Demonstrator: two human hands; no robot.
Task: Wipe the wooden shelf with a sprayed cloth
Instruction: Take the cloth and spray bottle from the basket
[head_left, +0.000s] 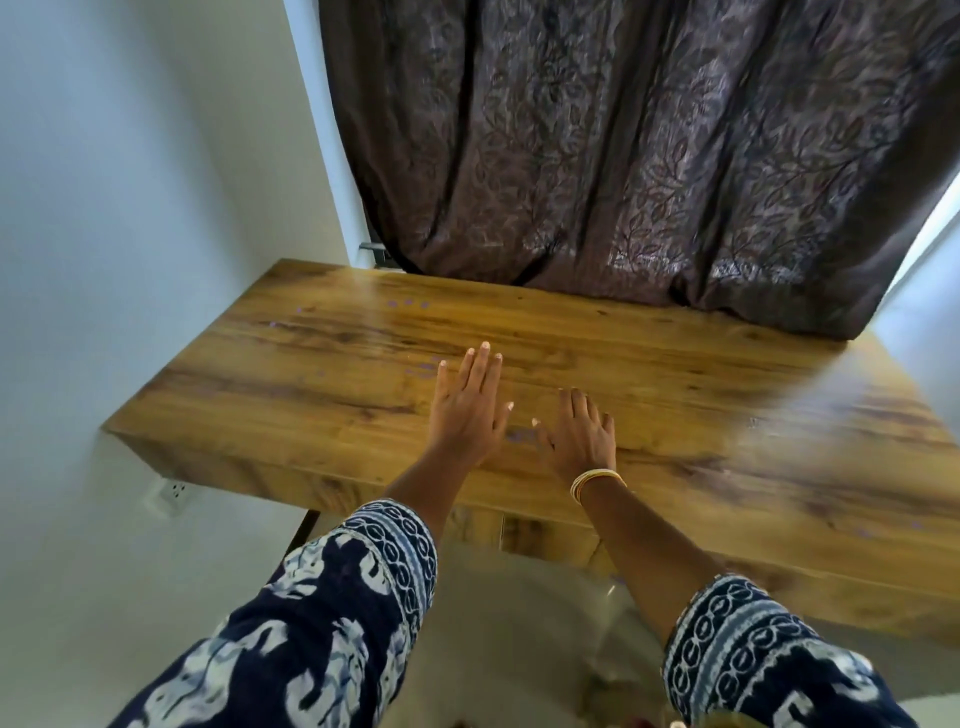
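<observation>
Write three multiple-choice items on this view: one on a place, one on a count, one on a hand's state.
1. Where does the dark patterned curtain hang?
A. along the far edge of the brown wooden shelf
B. at its near edge
C. under it

2. How many hands lie over the shelf?
A. none
B. one
C. two

3. How is the left hand?
A. curled round a cloth
B. flat, fingers straight
C. in a fist

Key: 1 A, the curtain's hem meets the shelf's far edge. 2 C, the left hand and the right hand, which wears pale bangles, are both there. 3 B, its fingers are stretched out and hold nothing.
</observation>
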